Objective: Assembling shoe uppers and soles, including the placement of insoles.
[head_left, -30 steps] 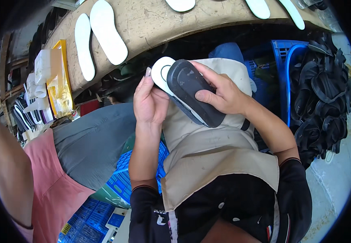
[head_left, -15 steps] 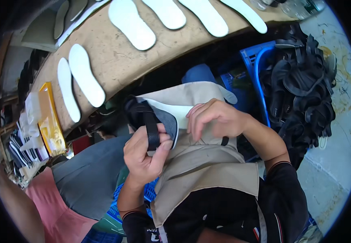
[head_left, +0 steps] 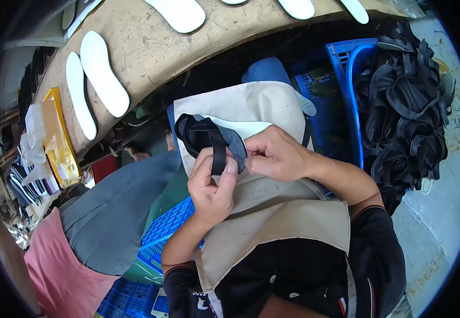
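Note:
Over my apron-covered lap (head_left: 262, 95) lies a black strapped sandal upper (head_left: 195, 132) with a grey footbed showing at its near end. My left hand (head_left: 209, 191) is closed round the wide textured strap, thumb on the footbed's edge. Thumb and bent fingers of my right hand (head_left: 278, 153) pinch the right edge of that grey end. Beneath and beyond the sandal, part of a white sole (head_left: 248, 127) shows; my right hand hides the rest, so whether they are joined I cannot tell.
White soles (head_left: 104, 74) lie on the brown-covered table (head_left: 150, 58) ahead. To the right, a blue crate (head_left: 354, 100) overflows with black sandals (head_left: 405, 106). A yellow tray (head_left: 60, 140) stands at the table's left end. Close on my left sits a person in pink and grey (head_left: 110, 206).
My right hand has come down and left from above the white sole onto the footbed's edge. My left hand keeps its hold on the strap. The view has shifted slightly.

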The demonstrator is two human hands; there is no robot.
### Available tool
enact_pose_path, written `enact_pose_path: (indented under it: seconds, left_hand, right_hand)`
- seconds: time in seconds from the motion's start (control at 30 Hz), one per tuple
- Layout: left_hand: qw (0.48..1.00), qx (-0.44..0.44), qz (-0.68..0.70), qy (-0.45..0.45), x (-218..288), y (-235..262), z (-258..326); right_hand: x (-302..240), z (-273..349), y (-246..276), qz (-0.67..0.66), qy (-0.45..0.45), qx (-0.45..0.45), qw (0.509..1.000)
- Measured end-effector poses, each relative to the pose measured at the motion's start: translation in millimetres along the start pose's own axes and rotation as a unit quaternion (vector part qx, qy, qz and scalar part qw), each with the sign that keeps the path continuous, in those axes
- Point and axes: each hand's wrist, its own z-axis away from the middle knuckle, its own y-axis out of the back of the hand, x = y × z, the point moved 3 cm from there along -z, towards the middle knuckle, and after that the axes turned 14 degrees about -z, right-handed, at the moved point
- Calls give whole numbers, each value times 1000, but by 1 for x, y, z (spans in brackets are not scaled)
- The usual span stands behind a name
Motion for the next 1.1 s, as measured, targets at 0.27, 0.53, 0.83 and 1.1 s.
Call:
enact_pose_path:
  seconds: [0.27, 0.53, 0.83, 1.1]
  left_hand:
    - [985, 115, 88, 93, 1, 57, -29]
    - [889, 65, 434, 129, -6, 55, -86]
    - [808, -16, 536, 244, -74, 24, -49]
    - [827, -40, 531, 183, -85, 30, -49]
  right_hand:
    - [25, 34, 36, 397, 66, 53, 914]
    - [-104, 50, 60, 184, 322, 47, 927]
    - [9, -29, 9, -285, 62, 41, 956]
    - [18, -33, -3, -49, 185, 84, 978]
